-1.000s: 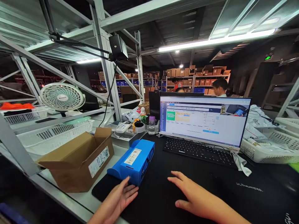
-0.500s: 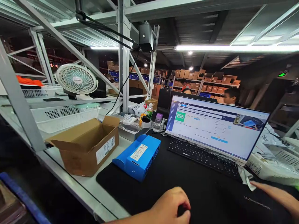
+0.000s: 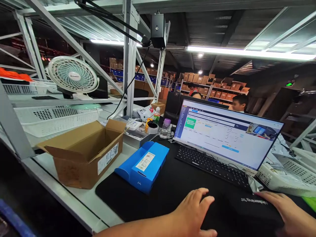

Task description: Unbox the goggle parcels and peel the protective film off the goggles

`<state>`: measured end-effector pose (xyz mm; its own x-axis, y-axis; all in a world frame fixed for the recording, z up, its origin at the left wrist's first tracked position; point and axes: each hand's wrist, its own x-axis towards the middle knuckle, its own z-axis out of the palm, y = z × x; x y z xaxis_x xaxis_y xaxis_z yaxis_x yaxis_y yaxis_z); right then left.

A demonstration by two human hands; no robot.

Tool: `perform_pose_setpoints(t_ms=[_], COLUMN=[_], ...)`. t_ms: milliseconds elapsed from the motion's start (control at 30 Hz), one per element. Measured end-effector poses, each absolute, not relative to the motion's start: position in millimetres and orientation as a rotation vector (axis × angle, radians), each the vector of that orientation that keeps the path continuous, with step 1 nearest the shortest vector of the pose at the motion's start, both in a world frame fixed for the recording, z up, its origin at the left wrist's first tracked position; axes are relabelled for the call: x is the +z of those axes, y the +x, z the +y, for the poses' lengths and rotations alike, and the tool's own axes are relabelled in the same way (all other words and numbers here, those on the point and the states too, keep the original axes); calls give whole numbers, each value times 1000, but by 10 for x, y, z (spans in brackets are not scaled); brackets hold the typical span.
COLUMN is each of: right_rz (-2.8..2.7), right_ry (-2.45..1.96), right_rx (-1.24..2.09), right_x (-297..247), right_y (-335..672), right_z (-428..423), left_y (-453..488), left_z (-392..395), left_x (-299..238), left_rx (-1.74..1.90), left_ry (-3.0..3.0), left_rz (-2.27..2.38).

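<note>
Two hands (image 3: 195, 214) flank black box (image 3: 247, 210), fingers touching

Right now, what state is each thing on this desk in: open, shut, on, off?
cardboard box: flaps open, upright.
blue box: closed, lying flat, label up.
monitor: on, page showing.
fan: spinning or not, cannot tell.
left hand: open, flat on black mat.
right hand: open, resting on the mat.
</note>
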<state>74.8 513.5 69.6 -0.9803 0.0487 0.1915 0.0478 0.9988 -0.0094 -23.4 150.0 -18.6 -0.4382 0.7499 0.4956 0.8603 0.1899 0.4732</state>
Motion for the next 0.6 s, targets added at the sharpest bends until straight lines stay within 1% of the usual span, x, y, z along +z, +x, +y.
perform_pose_setpoints(t_ms=[67, 133, 233, 300, 433, 600], right_rz=[-2952, -2949, -2934, -2912, -2870, -2856], right_ry=[-23, 84, 283, 409, 567, 592], right_rx=[-80, -140, -271, -292, -73, 165], right_x=[934, 1056, 1061, 1032, 1050, 1012], right_y=[647, 529, 349, 264, 214, 196], right_z=[4704, 4204, 3552, 3269, 3074, 3247], left_y=[-240, -235, -199, -182, -281, -623], left_z=[1467, 1453, 1472, 1492, 1427, 1157], left_x=[-153, -128, -121, -104, 75, 357], left_rx=[-1093, -1099, -1004, -935, -1016, -1244], left_ry=[-1520, -1447, -1354, -1278, -1170, -1451], left_rz=[-2253, -2146, -2024, -2119, -2497, -2494])
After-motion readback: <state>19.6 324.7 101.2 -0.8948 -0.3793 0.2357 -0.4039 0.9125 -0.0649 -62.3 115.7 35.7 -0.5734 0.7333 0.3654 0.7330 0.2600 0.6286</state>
